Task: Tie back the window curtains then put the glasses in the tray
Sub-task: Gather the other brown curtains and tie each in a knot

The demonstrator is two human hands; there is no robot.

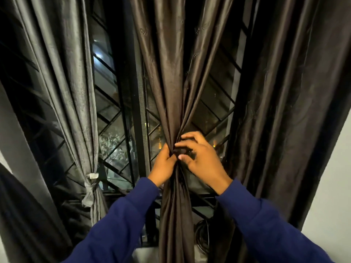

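Both hands bunching brown curtain, grey curtain tied

Dim indoor light — soft sheen on folds, edges bowed, slightly blurred.

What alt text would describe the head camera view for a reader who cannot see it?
Two hands in blue sleeves, left hand and right hand, gather a dark brown curtain at its middle before a barred window at night. A grey curtain on the left is already tied back.

A single head-worn view faces the window close up, tilted slightly upward.
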